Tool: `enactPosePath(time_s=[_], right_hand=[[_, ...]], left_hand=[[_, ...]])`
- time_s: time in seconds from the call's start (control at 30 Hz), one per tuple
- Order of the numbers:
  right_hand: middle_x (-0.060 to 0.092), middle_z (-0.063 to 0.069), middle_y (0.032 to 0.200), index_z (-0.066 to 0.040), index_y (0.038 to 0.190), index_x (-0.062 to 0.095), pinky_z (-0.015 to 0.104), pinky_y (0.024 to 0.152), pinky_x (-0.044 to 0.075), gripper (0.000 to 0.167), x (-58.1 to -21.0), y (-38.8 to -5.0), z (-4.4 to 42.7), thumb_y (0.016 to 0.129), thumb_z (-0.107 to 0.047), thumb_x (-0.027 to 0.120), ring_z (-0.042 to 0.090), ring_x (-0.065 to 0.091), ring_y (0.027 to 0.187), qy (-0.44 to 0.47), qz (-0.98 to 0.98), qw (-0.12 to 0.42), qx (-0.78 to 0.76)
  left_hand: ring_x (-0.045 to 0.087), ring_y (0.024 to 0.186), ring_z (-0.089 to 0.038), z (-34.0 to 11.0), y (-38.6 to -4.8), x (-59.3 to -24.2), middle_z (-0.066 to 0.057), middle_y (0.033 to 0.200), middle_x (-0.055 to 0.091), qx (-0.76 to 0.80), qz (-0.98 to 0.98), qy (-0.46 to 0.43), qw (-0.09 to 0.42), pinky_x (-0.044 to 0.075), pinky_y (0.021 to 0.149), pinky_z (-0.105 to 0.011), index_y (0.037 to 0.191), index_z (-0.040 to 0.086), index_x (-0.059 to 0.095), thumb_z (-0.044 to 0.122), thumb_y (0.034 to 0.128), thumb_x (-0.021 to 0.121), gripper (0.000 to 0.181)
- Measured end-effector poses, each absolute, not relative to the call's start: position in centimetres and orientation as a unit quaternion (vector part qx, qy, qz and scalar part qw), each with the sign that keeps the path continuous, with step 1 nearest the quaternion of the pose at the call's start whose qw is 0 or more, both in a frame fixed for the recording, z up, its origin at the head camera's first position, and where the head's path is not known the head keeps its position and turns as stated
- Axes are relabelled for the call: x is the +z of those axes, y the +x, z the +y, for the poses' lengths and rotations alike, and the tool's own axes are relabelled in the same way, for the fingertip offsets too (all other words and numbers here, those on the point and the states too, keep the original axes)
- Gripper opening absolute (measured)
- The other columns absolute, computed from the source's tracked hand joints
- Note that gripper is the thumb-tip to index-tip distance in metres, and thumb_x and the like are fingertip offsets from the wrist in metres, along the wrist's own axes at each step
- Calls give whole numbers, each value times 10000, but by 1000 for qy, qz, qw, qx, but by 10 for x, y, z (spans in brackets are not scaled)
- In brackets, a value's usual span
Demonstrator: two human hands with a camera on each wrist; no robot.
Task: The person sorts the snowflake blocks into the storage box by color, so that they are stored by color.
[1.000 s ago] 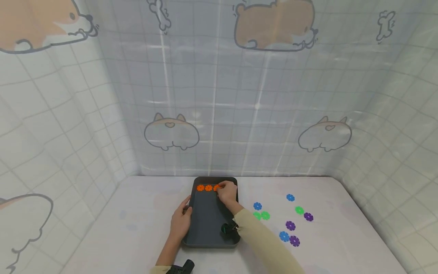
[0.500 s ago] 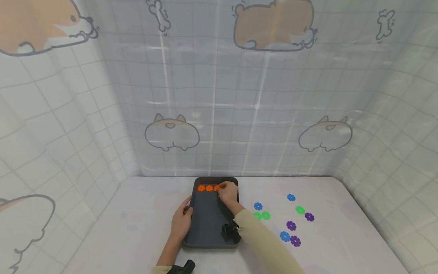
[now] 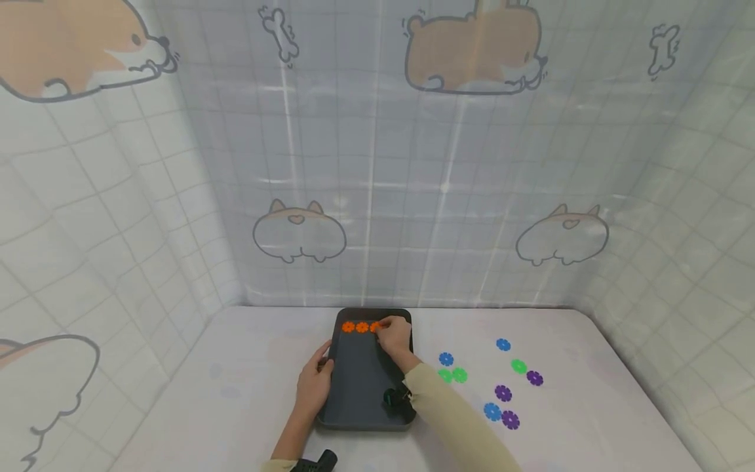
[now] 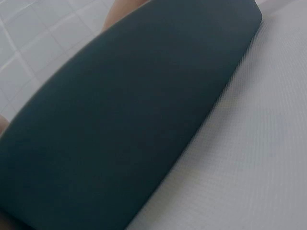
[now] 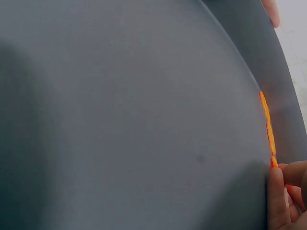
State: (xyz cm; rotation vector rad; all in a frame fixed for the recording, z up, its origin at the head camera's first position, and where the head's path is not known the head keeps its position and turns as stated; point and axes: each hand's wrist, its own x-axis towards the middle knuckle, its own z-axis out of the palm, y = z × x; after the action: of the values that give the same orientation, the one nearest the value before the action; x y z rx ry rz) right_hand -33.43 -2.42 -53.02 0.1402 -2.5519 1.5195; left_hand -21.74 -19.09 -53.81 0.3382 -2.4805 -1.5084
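Observation:
A dark grey rectangular tray (image 3: 356, 393) lies on the white table. My left hand (image 3: 312, 388) grips its left rim; the left wrist view is mostly filled by the tray's dark wall (image 4: 134, 105). Along the far end, two orange flower-shaped discs (image 3: 355, 327) sit side by side. My right hand (image 3: 395, 335) reaches over the tray and pinches a third orange disc (image 3: 374, 327) at the right end of that row. In the right wrist view, thumb and finger (image 5: 277, 191) meet at this disc, and the orange discs (image 5: 268, 127) appear edge-on.
Right of the tray lie several loose flower discs: blue (image 3: 503, 344), green (image 3: 459, 375) and purple (image 3: 503, 393). A patterned curtain (image 3: 389, 262) encloses the table's back and sides. The right sleeve (image 3: 454, 413) crosses the tray's right edge.
The view has tilted slightly, so everything sits a little lower in the picture. Both hands keep their places at the tray, and the orange row looks the same.

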Motion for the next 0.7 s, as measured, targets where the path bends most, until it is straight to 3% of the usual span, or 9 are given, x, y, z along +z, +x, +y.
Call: enactPosePath(time_s=[0.2,0.43,0.7], right_hand=[[697,141,838,42,974,732,300,534,525,137,-531,-335,-25,850,-11,706,150,648,568,42,-857,85,506],[698,141,819,42,952,736,296,523,521,126,-532,-336,-25,838,-7,713,148,645,551,44,-859,94,502],[699,138,821,44,955,736,304,538,526,129,-533,-335,-25,839,-4,709,156,655,575,39,-847,84,523]], left_hand=[[566,1064,-317,-191,-217,-539,-192,1225,594,-518,-841,106,118,424,886,-532,1440,117,480,130,1004,478,437],[539,1143,-349,-191,-216,-539,-212,1298,559,-523,-838,109,112,396,940,-556,1451,137,469,147,1004,476,447],[566,1042,-307,-191,-217,-538,-190,1218,594,-514,-843,111,115,428,879,-518,1442,122,479,133,1004,483,437]])
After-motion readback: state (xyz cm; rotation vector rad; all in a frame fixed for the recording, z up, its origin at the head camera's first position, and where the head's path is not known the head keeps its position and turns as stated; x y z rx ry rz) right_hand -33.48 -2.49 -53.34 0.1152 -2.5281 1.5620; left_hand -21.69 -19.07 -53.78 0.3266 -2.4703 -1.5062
